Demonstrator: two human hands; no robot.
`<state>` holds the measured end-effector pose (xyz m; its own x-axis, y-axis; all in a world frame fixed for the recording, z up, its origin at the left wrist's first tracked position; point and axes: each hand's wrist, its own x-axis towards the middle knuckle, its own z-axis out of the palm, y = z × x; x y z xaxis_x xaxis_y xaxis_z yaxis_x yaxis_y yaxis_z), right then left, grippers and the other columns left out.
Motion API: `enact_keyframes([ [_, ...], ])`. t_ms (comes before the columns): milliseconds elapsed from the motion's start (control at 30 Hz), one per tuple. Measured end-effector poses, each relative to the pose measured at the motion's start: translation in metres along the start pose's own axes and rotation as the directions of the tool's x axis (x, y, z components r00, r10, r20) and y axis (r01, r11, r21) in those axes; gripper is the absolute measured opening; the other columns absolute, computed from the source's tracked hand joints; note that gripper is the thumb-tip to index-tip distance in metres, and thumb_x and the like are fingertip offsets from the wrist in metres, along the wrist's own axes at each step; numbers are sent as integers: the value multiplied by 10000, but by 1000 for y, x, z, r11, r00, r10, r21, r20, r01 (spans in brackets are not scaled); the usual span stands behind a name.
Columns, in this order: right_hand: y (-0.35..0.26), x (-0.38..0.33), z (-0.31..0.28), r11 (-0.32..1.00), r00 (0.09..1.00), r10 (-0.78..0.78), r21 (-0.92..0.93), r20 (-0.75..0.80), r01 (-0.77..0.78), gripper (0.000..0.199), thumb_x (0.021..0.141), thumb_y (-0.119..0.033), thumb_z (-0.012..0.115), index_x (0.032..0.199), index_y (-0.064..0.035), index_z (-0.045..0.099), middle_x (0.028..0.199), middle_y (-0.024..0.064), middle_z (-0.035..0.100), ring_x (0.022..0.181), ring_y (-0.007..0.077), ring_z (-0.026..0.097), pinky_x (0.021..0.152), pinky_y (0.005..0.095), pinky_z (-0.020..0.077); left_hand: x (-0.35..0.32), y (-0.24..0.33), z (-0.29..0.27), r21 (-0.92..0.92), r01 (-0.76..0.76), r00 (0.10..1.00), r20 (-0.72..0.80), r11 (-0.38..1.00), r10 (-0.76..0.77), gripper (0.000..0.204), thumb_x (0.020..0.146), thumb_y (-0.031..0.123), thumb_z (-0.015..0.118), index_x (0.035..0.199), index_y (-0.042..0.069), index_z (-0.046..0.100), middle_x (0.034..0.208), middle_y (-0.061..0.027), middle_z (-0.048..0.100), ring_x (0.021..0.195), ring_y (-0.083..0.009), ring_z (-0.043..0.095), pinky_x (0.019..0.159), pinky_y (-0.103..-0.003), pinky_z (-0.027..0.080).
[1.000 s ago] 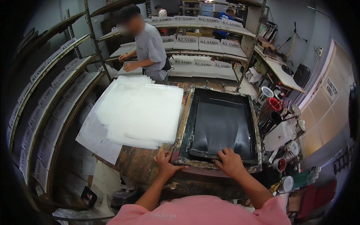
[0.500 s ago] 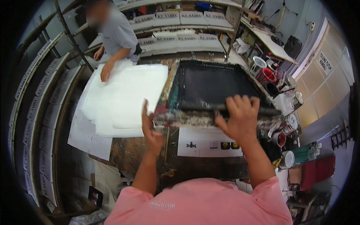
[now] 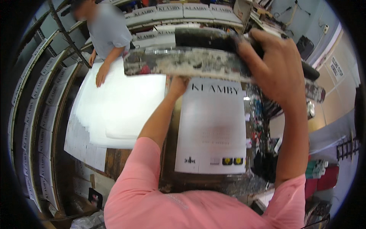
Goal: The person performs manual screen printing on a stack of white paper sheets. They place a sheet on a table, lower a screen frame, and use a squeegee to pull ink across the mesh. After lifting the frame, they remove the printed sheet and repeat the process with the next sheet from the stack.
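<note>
A paint-crusted screen-printing frame (image 3: 183,63) is tilted up, its near edge raised above the table. A squeegee with a dark bar (image 3: 206,39) rests along that edge. My right hand (image 3: 280,63) is closed around the squeegee, the palm against the frame. Under the frame lies a white printed sheet (image 3: 211,122) with black lettering, faint reddish print and small dark and yellow marks. Reaching in below the frame, my left hand (image 3: 178,86) has its fingers bent at the sheet's far left corner; the fingertips are partly hidden.
To the left, a stack of white sheets (image 3: 126,110) covers part of the table. A co-worker (image 3: 108,34) stands behind it, one hand on the sheets. Racks of printed sheets (image 3: 57,87) line the left and back. A red item (image 3: 328,175) is at lower right.
The screen frame has swung up from lying low, uncovering the printed sheet. My right hand rose with the squeegee. My left hand moved from beside the frame to the sheet's far corner.
</note>
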<state>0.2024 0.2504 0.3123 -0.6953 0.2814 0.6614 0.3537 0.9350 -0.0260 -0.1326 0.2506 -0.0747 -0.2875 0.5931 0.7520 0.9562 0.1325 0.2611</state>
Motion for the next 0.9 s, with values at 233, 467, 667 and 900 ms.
enact_keyframes([
  [233, -23, -12, -6, 1000, 1000, 23, 16, 0, -23, 384, 856, -364, 696, 826, 1, 579, 794, 175, 536, 795, 386, 532, 788, 458, 367, -15, -13, -14, 127, -13, 998, -61, 992, 21, 200, 934, 170, 758, 1063, 18, 758, 929, -154, 765, 839, -325, 717, 780, -415, 570],
  [467, -19, -18, -10, 999, 997, -45, -30, -67, 43, 396, 881, -405, 754, 943, -18, 699, 831, 120, 654, 829, 326, 621, 871, 483, 412, -47, -47, -151, -181, 485, 868, -22, 856, -496, 179, 969, 187, 748, 1001, 11, 734, 832, -137, 751, 741, -251, 703, 712, -390, 553],
  [667, -29, -41, -5, 999, 999, 8, 35, -50, -6, 348, 887, -340, 721, 925, 3, 681, 846, 156, 624, 858, 371, 607, 898, 494, 397, -129, -119, -265, -130, 690, 693, -165, 712, -701, 221, 1020, 227, 726, 972, 11, 722, 745, -127, 730, 620, -192, 660, 635, -374, 527],
  [900, -35, -55, -7, 1000, 997, -14, -13, -70, 13, 402, 906, -404, 730, 970, -6, 729, 876, 149, 691, 882, 340, 658, 907, 482, 415, -141, -179, -337, 201, 844, 498, -638, 498, -587, 424, 1012, 252, 713, 1264, -80, 639, 1103, -256, 714, 1038, -404, 696, 918, -473, 539],
])
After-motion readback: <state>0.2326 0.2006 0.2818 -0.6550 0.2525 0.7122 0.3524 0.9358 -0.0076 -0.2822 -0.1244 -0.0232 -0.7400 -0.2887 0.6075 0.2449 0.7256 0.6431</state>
